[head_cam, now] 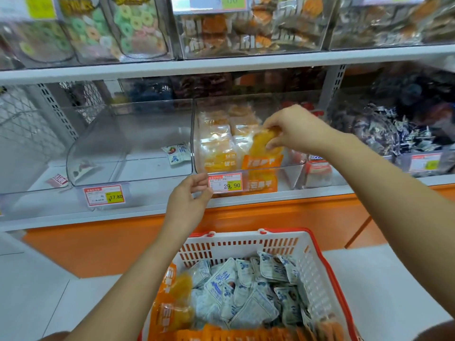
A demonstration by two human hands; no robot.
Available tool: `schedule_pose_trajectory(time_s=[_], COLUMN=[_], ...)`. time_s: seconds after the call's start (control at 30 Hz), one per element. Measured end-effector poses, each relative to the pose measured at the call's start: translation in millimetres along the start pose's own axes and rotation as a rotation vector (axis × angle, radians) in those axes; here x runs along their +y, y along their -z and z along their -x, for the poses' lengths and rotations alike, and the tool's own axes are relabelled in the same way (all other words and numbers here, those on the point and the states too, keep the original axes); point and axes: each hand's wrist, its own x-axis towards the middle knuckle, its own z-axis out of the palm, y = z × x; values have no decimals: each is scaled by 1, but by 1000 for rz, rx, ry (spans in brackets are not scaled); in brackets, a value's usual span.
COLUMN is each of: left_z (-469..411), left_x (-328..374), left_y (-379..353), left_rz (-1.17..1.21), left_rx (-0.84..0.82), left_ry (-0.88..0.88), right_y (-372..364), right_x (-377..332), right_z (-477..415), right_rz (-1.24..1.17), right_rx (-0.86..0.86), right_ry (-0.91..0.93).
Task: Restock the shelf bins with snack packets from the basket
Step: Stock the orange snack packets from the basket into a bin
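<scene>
The right hand [293,130] is pinching the orange packet [264,150], which is hanging long-way down into the middle bin [293,172]; the left hand [189,194] is gripping the bin's front edge.

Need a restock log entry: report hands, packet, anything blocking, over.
Right hand pinches orange plastic snack packet in mouth of clear plastic shelf bin. Left hand holds that bin's front lip. Nothing blocking bin mouth. Red-rimmed white plastic basket holds more.
</scene>
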Motion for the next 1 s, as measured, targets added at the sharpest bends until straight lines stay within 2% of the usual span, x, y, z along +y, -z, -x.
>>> schedule_pose_trajectory(time_s=[0.1,0.17,0.37,0.57,0.63,0.73,0.77,0.8,0.83,0.93,1.0], left_z=[0,1,-1,6,11,18,21,24,27,44,58], left_x=[0,0,-1,-10,-19,-40,-49,-60,-74,-117,-139], left_y=[2,3,3,6,9,20,24,28,31,40,46], left_rz=[0,2,3,-41,-76,-120,-150,-189,-240,-467,-584], left_rx=[-15,-24,-22,-65,-61,-16,-11,-23,-57,-214,-328], left_ry=[-3,-7,-5,-19,-8,28,53,84,127,287,337], right_y=[-20,-34,-50,-55,-66,-83,-90,-100,-114,-177,-222], right_x=[-8,-10,-15,-27,-31,-46,-53,-60,-66,-77,-75], right_z=[-6,-5,0,-1,8,38,49,60,69,99,124], right_rz=[93,70,-113,-48,-18,-175,-261,-325,-370,-342,-292], right_rx=[-102,-166,-305,-356,-132,432,524,527,439,-54,-262], right_ry=[47,61,-52,-143,-130,-140,-137,-135,-142,-209,-264])
